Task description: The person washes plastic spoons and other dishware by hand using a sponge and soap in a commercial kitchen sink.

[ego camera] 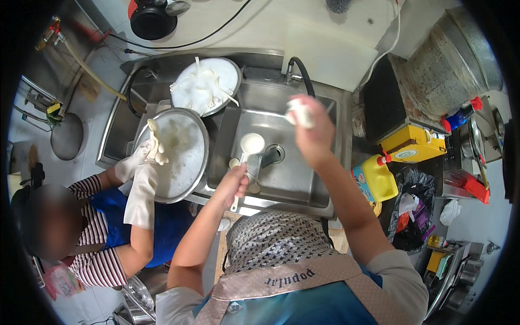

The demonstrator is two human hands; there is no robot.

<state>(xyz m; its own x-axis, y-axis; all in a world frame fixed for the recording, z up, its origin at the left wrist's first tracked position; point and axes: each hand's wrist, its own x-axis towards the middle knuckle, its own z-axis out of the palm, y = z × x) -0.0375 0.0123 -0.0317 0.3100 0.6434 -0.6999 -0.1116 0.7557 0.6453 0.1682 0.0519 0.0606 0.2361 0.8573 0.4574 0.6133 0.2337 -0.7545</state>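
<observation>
My left hand (233,183) grips the handle of a white ladle (252,144), whose round bowl is over the right basin of a stainless steel sink (280,97). A wadded white cloth (300,113) is held in my right hand (313,134), raised over the right side of that basin near the black faucet hose (304,73). Small pale spoons (254,187) lie on the basin floor below the ladle, partly hidden by my left hand. The drain (275,154) shows between my hands, a dark cylindrical piece beside it.
Left of me, a co-worker in white rubber gloves (143,191) works over a metal basin of soapy water (178,154). Behind it, another round basin (237,67) holds suds and white utensils. Yellow jugs (384,178) and a black-lined trash bin (412,183) stand at the right.
</observation>
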